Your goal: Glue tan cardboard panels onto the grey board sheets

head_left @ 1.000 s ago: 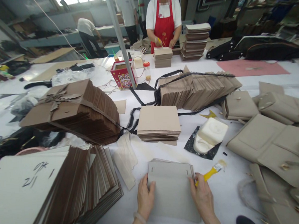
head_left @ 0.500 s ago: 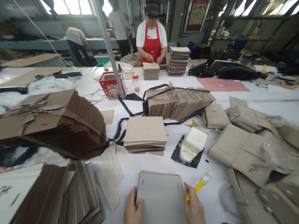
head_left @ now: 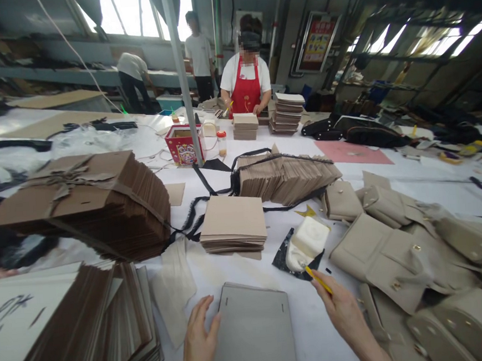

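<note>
My right hand [head_left: 340, 303] grips a yellow-handled brush [head_left: 319, 281], its tip at the near end of a white cut-open container [head_left: 309, 236] holding whitish stuff. That container lies on a black scrap [head_left: 279, 262]. A short stack of grey panels [head_left: 253, 332] with two small slots lies flat before me. Along its left edge rests my left hand [head_left: 200, 336], fingers stretched and apart, holding nothing; whether it touches the edge I cannot tell. Past the grey panels sits a stack of beige panels [head_left: 232, 220].
At left stand a tied brown panel bundle [head_left: 143, 210] and a leaning panel stack [head_left: 110, 324]. Beige bags [head_left: 384, 252] pile up at right. Behind lies a strapped bundle [head_left: 286, 177]. A person in a red apron [head_left: 245, 88] works across the table.
My right hand has left the grey panels' right edge and moved forward and right, bringing the brush to the white container. My left hand has loosened and opened beside the panels.
</note>
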Tool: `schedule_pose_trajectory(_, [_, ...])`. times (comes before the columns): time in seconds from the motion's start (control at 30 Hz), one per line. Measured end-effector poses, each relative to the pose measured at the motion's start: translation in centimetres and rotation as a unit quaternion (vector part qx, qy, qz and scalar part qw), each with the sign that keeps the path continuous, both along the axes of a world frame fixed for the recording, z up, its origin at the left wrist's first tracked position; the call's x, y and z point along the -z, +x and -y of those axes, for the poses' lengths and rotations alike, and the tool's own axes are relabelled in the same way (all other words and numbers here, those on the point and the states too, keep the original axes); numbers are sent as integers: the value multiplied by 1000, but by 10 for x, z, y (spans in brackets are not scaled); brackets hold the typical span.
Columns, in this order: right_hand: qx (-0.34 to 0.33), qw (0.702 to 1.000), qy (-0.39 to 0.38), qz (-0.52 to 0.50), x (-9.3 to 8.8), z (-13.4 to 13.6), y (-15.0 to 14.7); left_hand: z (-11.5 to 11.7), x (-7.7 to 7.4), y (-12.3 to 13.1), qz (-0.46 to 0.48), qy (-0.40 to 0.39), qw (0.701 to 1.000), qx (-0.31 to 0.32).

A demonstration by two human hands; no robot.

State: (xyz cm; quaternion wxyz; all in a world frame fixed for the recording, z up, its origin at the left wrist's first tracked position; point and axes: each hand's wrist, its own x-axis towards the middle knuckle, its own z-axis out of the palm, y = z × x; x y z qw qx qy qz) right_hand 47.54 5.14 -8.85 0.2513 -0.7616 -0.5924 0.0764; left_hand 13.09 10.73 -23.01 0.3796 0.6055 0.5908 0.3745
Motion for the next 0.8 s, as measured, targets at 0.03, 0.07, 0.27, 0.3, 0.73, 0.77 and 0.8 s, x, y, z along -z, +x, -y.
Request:
schedule_pose_trajectory(0.03, [-2, 1000, -7, -7, 4, -9, 6, -2, -2, 1, 0, 3, 1000, 3])
schedule_pose_trajectory(0.07, [-3, 1000, -16, -8, 10, -19, 11, -3, -3, 3, 0, 5, 1000, 6])
schedule_pose_trajectory(0.27, [-7, 999, -44, 3, 37, -46, 32, 0, -5, 4, 3, -6, 1000, 16])
schedule_pose_trajectory(0.3, [-9, 999, -39, 6, 38, -44, 32, 1, -4, 4, 3, -8, 1000, 17])
schedule_pose_trajectory(0.73, [-128, 976, -12, 174, 55, -10, 38, -36, -55, 30, -65, 116, 990, 55])
schedule_pose_trajectory(0.77, [-136, 979, -4, 151, 54, -14, 42, -43, -64, 35, -72, 131, 987, 60])
schedule_pose_trajectory(0.8, [-131, 983, 24, 124, 52, -18, 46, -51, -72, 40, -80, 145, 984, 67])
